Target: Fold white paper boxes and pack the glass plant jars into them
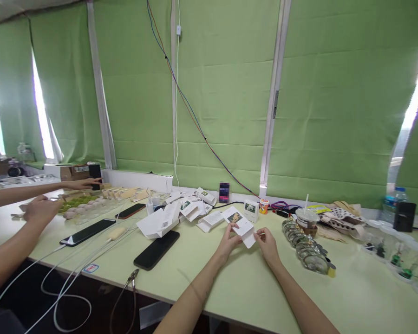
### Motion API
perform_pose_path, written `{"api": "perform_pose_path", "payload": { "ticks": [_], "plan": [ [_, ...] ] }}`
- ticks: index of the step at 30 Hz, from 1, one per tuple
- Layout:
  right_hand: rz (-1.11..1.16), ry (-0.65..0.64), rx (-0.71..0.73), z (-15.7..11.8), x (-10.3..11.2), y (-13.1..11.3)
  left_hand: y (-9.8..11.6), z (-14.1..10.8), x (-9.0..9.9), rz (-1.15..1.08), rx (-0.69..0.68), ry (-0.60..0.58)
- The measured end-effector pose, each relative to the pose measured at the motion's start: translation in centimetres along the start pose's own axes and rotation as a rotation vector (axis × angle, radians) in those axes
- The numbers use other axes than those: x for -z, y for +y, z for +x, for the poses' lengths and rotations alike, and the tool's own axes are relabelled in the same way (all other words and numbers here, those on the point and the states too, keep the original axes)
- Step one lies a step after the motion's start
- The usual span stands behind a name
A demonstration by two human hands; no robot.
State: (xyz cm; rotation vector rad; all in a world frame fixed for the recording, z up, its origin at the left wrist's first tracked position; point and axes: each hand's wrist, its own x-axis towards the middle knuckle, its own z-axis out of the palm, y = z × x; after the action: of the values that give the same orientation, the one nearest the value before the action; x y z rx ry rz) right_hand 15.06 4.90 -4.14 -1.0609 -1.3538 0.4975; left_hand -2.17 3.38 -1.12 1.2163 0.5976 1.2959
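Observation:
A small white folding carton [243,225] with a flower picture printed on it is held above the table. My left hand [227,242] grips its near left side, the thumb lying across the printed face. At the carton's lower right end, my right hand [268,247] pinches the edge of a white flap between thumb and fingertips. Just behind stands an upright white box [251,211]. More cartons, flattened or partly folded, lie in a loose pile [166,218] left of my hands. Whether anything is inside the held carton is hidden.
A co-worker's hands [43,208] work at the left by trays of green and pale round pieces [85,206]. Phones [156,250] and white cables lie between us. To my right are a row of round tins [304,248], a cup with straw [307,217] and clear containers [399,255].

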Motion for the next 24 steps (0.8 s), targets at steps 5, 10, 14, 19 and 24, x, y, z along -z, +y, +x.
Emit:
{"api": "perform_pose_path", "payload": {
  "ticks": [5, 10, 14, 19, 24],
  "plan": [
    [0.075, -0.113, -0.006, -0.3, -0.3, -0.6, 0.2, 0.0, 0.3, 0.078, 0.023, 0.042],
    [0.165, -0.21, 0.004, -0.2, -0.1, -1.1, 0.3, 0.0, 0.2, 0.007, 0.028, -0.05],
    [0.205, -0.206, -0.023, -0.1, 0.1, -1.1, 0.0, 0.0, 0.5, 0.016, 0.03, -0.056],
    [0.219, -0.183, -0.085, -0.2, 0.2, -0.7, -0.2, 0.2, 1.0, 0.016, 0.002, -0.105],
    [0.235, -0.172, -0.078, -0.1, 0.1, -0.4, -0.5, 0.4, 1.0, 0.085, -0.035, -0.051]
  ]
}}
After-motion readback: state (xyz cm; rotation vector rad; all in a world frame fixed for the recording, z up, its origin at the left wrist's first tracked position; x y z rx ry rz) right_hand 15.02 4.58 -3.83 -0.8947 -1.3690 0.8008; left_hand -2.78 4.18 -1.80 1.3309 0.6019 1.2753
